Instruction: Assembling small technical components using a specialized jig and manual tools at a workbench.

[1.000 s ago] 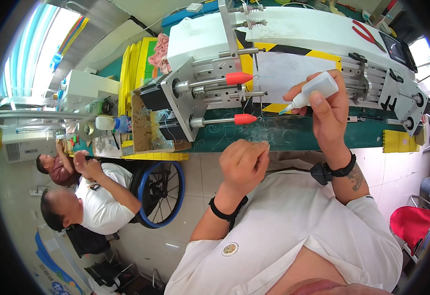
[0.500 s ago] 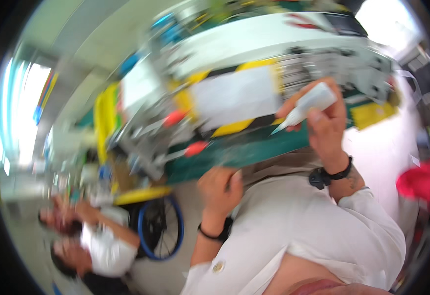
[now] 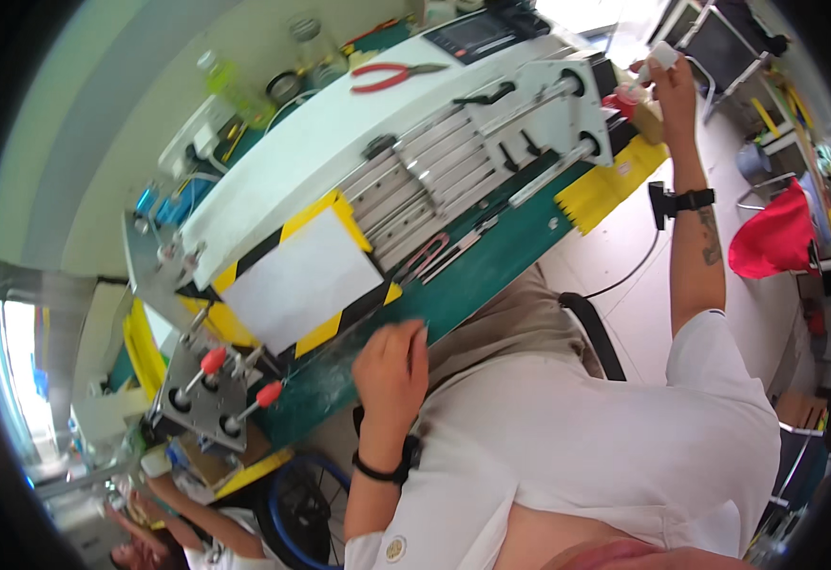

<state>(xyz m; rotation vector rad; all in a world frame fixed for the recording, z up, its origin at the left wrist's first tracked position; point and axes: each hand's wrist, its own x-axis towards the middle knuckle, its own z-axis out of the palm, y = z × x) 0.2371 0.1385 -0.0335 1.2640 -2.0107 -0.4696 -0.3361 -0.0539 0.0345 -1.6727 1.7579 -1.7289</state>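
Note:
My right hand point(image 3: 675, 100) is stretched out past the far right end of the bench, closed around a white squeeze bottle point(image 3: 662, 57). Its nozzle is hidden from sight here. Just below that hand is a small container with red on it point(image 3: 624, 98). My left hand point(image 3: 390, 369) hovers at the near edge of the green mat point(image 3: 318, 399), fingers curled in with the thumb against them, slightly blurred; I see nothing in it. A white sheet point(image 3: 301, 277) framed in yellow-and-black tape lies on the bench beyond it.
A metal rail fixture point(image 3: 434, 176) with clamps runs along the bench. Scissors point(image 3: 427, 255) lie on the mat, red-handled pliers point(image 3: 396, 76) on the white surface behind. Red-tipped toggle clamps point(image 3: 268, 394) stand at left. Another person's arm point(image 3: 201, 518) shows at lower left, near a blue-rimmed wheel point(image 3: 306, 508).
My right hand has swung away to the far right with the squeeze bottle, from above the bench. My left hand has stayed near the bench edge, still curled. The whole view has turned.

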